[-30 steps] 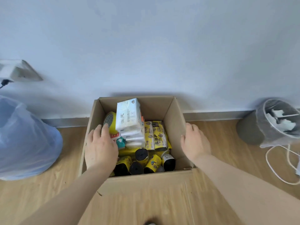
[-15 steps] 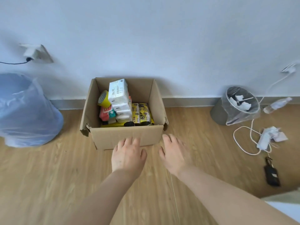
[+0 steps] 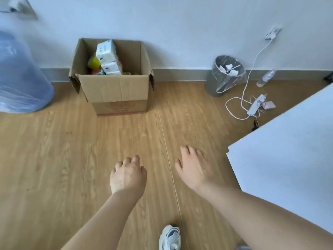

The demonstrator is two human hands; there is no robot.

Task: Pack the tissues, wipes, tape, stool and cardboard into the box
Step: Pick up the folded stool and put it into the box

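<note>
The cardboard box (image 3: 115, 91) is set on the wooden floor (image 3: 54, 159) against the white wall (image 3: 180, 24), its top flaps folded outward; white tissue packs (image 3: 106, 51) are stacked inside toward the left and rise above the rim; a yellow item (image 3: 94, 62) is wedged beside them, and further coloured packaging lower down is partly hidden by the front wall (its contents cannot be identified). A grey waste bin (image 3: 227, 76) lined with clear plastic is placed to the right of the box, well apart from it; crumpled white paper is seen inside. A large blue translucent bag (image 3: 19, 76) is positioned to the left of the box. A white power strip (image 3: 255, 105) with a looped cable lies on the floor near the bin; a clear bottle (image 3: 266, 78) lies along the skirting. A white panel (image 3: 288, 150) occupies the right edge. The left hand (image 3: 128, 175) is held over the floor, fingers loosely curled and empty; the right hand (image 3: 195, 167) is held alongside, fingers spread and empty; both are well apart from the box. A white shoe (image 3: 170, 238) is seen below.
</note>
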